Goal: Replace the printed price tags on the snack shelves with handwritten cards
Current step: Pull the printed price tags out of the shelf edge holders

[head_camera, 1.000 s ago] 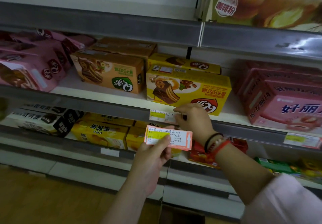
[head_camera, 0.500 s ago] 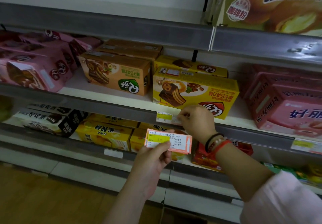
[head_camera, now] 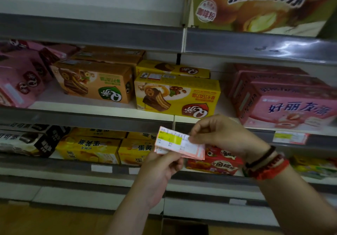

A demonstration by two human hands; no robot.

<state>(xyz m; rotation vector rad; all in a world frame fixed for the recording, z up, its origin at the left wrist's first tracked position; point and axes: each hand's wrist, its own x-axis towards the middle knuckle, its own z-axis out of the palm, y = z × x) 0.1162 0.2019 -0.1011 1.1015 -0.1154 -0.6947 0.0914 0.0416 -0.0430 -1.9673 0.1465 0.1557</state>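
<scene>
The printed tag (head_camera: pixel 170 139) that sat in the shelf rail (head_camera: pixel 109 120) under the yellow cake box (head_camera: pixel 177 96) a moment ago is now out of the rail and lies on top of the cards in the left hand (head_camera: pixel 160 172), with the right hand (head_camera: pixel 220 134), which was up at the rail, brought down to meet it. The left fingers pinch the lower edge of the small stack of cards (head_camera: pixel 189 149) from below, thumb on the front; the right fingers are pressed together on the right end of the top tag, thumb and forefinger closed on it. The stack lies with its long axis left to right, tilted a little down toward the right, and both hands touch it, so neither is nearer. The emptied stretch of rail lies just above the fingers and slightly to their left, directly beneath the yellow box, and I judge the next move turns on lifting a handwritten card straight up into that slot with its long side level with the rail. Which card in the stack is the handwritten one cannot be told here. The top tag shows a yellow block and small print too blurred to read. A pink box (head_camera: pixel 291 105) to the right of the fingers reads 好丽友派, the big carton (head_camera: pixel 264 4) above reads 提拉米苏 with a round 咖啡粉 badge, and another printed tag (head_camera: pixel 290 137) sits in the rail to the right.
</scene>
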